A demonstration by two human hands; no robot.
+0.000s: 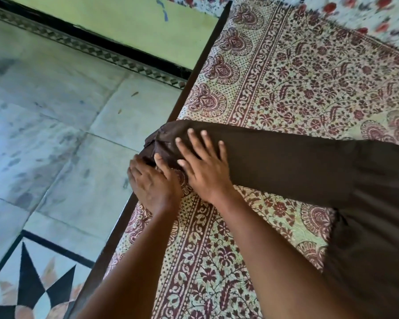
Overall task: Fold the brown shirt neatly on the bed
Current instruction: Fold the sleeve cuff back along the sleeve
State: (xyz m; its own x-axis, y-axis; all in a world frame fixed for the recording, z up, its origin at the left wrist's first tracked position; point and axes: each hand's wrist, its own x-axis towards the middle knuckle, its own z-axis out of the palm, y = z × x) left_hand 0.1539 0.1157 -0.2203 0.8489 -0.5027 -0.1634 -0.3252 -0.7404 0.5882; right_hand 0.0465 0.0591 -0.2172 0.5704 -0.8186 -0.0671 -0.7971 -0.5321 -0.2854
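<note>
The brown shirt (pixel 320 171) lies on the patterned bedspread (pixel 297 77), its body at the lower right and one long sleeve stretched left to the bed's edge. My right hand (pixel 205 164) lies flat on the sleeve near the cuff, fingers straight and spread. My left hand (pixel 153 183) is at the cuff end by the bed's edge, its fingers curled onto the sleeve's tip and its thumb lying on the cloth. The fingertips are partly hidden under the fabric.
The bed's dark wooden side rail (pixel 200 63) runs diagonally along the left of the spread. Beyond it is a tiled floor (pixel 55 111) with a black star pattern (pixel 32 284). A floral sheet (pixel 355 10) lies at the top right.
</note>
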